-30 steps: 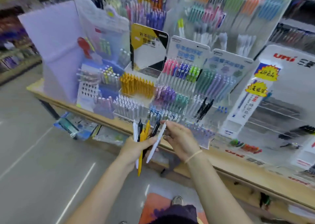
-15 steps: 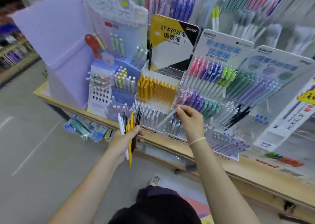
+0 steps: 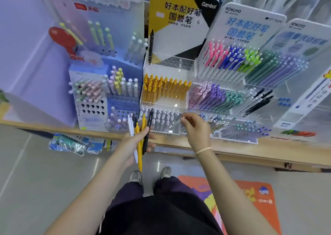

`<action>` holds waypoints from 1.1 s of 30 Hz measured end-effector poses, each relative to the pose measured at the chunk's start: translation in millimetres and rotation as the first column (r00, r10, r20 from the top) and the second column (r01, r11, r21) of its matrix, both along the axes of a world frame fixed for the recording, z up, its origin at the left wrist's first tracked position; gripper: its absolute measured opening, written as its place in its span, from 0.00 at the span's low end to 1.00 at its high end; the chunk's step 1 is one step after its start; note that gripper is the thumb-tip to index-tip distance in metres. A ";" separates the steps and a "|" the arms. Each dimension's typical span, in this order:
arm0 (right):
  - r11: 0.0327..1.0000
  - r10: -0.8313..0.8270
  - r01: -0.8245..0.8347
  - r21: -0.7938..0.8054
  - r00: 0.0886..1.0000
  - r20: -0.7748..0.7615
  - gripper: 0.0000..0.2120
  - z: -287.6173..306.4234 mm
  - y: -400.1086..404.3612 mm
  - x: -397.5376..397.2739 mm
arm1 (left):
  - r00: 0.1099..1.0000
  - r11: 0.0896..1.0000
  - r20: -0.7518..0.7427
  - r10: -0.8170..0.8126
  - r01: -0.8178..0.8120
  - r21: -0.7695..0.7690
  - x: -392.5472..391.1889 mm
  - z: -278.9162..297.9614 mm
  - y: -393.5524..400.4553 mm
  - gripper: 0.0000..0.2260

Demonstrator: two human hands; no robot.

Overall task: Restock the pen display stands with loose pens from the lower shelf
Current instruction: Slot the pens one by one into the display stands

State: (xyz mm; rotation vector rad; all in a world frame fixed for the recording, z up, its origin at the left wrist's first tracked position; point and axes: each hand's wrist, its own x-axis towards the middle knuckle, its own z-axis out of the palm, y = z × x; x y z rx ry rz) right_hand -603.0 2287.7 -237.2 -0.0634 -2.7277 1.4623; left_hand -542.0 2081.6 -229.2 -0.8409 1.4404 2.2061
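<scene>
A person stands at a wooden shelf [image 3: 232,152] crowded with pen displays, seen from above over both forearms. The left hand [image 3: 133,143] grips a small bundle [image 3: 138,140] of loose pens, white, yellow and black, held upright just in front of the shelf edge. The right hand [image 3: 196,127] is raised to the front row of a clear acrylic stand [image 3: 170,107], its thumb and fingers pinched together around what appears to be a pale pen [image 3: 176,123]; motion blur makes that pen hard to see, so the pinch is a likely reading, not a certain one.

The clear stand has tiers: white-capped pens [image 3: 161,117] in the lowest row, yellow pens [image 3: 166,89] above, and one black pen [image 3: 151,45] standing alone at the top beside many empty holes. To its right, a taller stand holds pink, blue, green and purple pens [image 3: 231,57]. To the left sits a blue stand [image 3: 107,89] with pastel pens.

The step in hand seems to be seating a pale pen among its matching row. The next move likely calls for lining its tip with a free hole, pushing it straight down without knocking neighbours, then drawing the next pen from the bundle and matching it by colour, yellow to the yellow row, black to the sparse top tier.
</scene>
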 end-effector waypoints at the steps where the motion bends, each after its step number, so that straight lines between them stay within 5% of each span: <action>1: 0.999 -0.025 0.025 0.023 1.000 -0.006 0.04 -2.4 -5.6 4.8 | 0.999 0.999 0.000 -0.032 0.032 0.010 -1.4 -2.4 -6.9 0.13; 11: 0.981 -0.117 0.103 0.162 0.990 0.077 0.04 -16.3 -29.8 12.5 | 0.979 0.978 -0.020 -0.201 0.202 0.051 -15.3 -3.0 -36.6 0.11; 28: 0.988 -0.046 0.027 0.152 0.991 0.125 0.05 -22.2 -37.0 9.3 | 0.969 0.966 -0.106 -0.224 0.235 0.108 -21.3 -1.1 -34.8 0.07; 31: 0.994 -0.108 0.104 0.044 0.988 0.106 0.06 -5.0 -36.9 12.8 | 0.956 0.957 -0.133 -0.260 0.274 0.097 -22.4 -0.1 -32.5 0.05; 33: 0.968 -0.143 0.170 -0.182 0.978 0.153 0.05 12.8 -39.9 17.1 | 0.941 0.941 -0.151 -0.303 0.320 0.106 -23.4 0.5 -29.9 0.04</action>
